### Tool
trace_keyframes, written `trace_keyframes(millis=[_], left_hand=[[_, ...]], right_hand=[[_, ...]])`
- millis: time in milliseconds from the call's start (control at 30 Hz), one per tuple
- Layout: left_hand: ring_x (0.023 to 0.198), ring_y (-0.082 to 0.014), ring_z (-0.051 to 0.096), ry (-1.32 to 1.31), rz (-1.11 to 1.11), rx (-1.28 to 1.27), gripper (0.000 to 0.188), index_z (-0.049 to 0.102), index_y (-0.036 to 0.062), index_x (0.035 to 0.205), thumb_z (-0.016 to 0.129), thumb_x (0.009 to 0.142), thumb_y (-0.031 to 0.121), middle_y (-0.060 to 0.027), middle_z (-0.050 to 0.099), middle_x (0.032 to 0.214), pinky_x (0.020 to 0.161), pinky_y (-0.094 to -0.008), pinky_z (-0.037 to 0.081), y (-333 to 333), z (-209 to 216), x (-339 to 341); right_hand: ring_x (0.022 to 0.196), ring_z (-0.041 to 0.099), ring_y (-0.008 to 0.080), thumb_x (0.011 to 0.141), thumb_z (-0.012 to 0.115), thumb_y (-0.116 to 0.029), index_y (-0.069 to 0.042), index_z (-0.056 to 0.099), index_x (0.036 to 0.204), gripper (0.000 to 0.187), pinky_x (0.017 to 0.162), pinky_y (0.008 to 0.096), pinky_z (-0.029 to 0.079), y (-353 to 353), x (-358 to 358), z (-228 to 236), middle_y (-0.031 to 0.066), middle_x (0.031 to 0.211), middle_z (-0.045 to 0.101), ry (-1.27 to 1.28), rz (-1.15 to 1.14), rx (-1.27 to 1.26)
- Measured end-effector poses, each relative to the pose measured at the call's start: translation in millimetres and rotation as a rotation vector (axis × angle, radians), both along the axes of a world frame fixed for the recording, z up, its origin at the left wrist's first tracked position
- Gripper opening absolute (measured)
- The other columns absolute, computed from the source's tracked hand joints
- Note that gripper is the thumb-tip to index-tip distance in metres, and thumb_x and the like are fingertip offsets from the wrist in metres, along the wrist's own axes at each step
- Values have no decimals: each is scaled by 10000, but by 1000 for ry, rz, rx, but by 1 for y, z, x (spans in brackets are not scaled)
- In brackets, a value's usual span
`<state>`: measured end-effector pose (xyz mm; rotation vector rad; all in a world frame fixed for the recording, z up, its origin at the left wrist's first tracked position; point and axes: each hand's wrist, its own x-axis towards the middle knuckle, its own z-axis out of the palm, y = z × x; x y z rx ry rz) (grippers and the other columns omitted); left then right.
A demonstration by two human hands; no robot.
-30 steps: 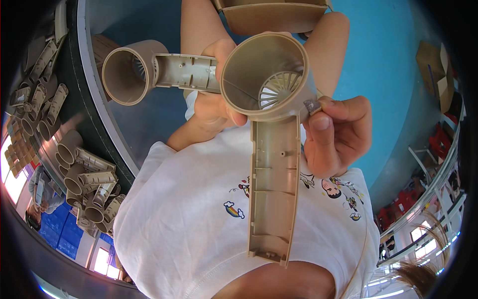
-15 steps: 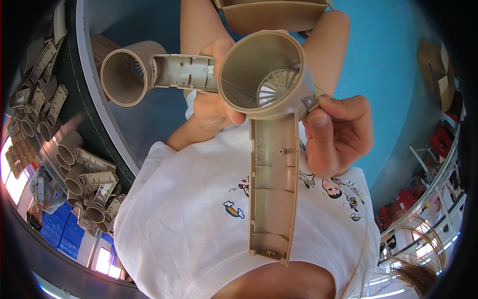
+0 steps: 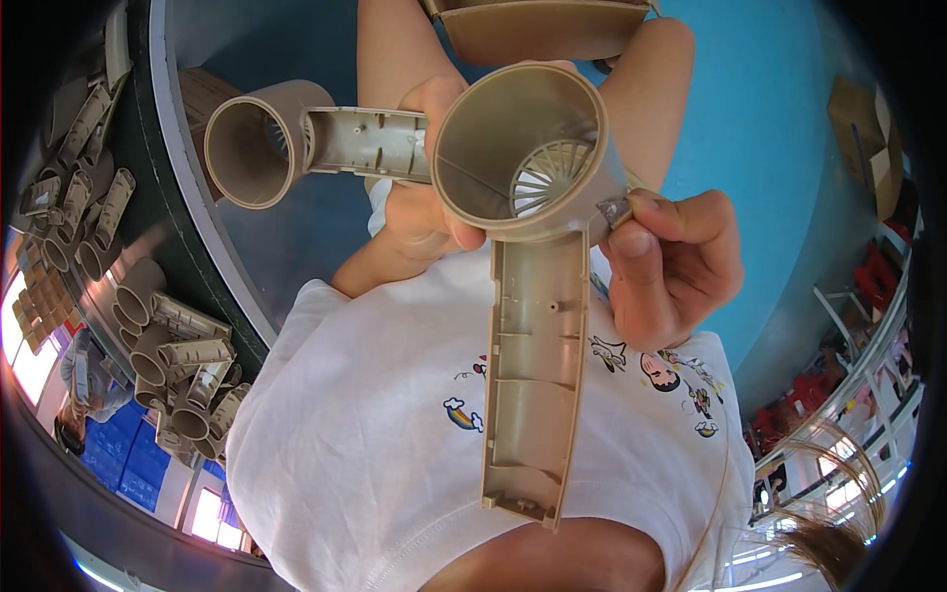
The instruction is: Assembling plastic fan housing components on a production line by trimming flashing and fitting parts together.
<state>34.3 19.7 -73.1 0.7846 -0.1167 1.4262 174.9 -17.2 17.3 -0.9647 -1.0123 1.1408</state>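
My left hand (image 3: pixel 422 207) is closed around two beige hair dryer housings. One housing (image 3: pixel 538 355) is in front, its round barrel facing up and its open, ribbed handle pointing down toward my shirt. A slotted grille shows inside the barrel. The other housing (image 3: pixel 370 138) lies sideways behind it, barrel to the left, with its handle end passing into my left hand. Thumb and forefinger of my right hand (image 3: pixel 676 257) pinch a small grey pointed piece (image 3: pixel 614 210), perhaps a blade. Its tip rests against the right outside of the front barrel, near where the handle begins.
Several similar housings (image 3: pixel 187 365) are piled on the dark green bench (image 3: pixel 138 212) at left, more of them farther up. A brown box (image 3: pixel 538 32) stands beyond my knees. Another cardboard box (image 3: pixel 860 133) and red items (image 3: pixel 873 276) are at right. A person (image 3: pixel 84 380) sits at far left.
The front housing has tilted slightly, its handle's lower end swinging a little left. The sideways housing has shifted slightly right. My right hand keeps the grey piece at nearly the same spot.
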Motion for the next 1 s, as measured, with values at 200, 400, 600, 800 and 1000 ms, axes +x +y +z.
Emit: trace_keyframes(millis=[200,400,600,800,1000], left_hand=[[1180,-353,296,0,1,-1,662,367,81,1150,703,640,335,-221,246,1287,1006,-471,201,0,0,1],[1179,-353,297,2,5,-2,667,364,80,1152,703,639,338,-222,244,1288,1006,-472,201,-1,1,1],[1179,-353,298,6,8,-2,671,361,79,1153,704,638,341,-223,242,1288,1006,-473,201,-1,1,1],[1178,-354,299,7,9,0,676,358,79,1154,704,638,345,-225,240,1289,1005,-473,201,-1,1,2],[1177,-354,300,5,9,5,681,355,78,1156,704,637,348,-226,238,1290,1005,-474,201,0,0,2]], right_hand=[[516,513,66,655,611,107,79,533,724,108,452,149,377,0,1,-2,107,640,576,-57,-27,48],[517,517,75,651,620,102,86,532,733,121,457,155,385,0,3,-2,118,658,580,-61,7,60],[538,531,87,659,618,97,91,532,738,117,477,163,402,-2,4,-2,122,658,580,-30,27,21],[540,532,88,656,623,97,92,538,737,117,478,163,401,-2,3,-2,118,651,578,-45,14,25],[532,530,89,643,634,95,88,544,726,123,472,162,397,-2,0,-5,113,638,580,-14,-27,43]])
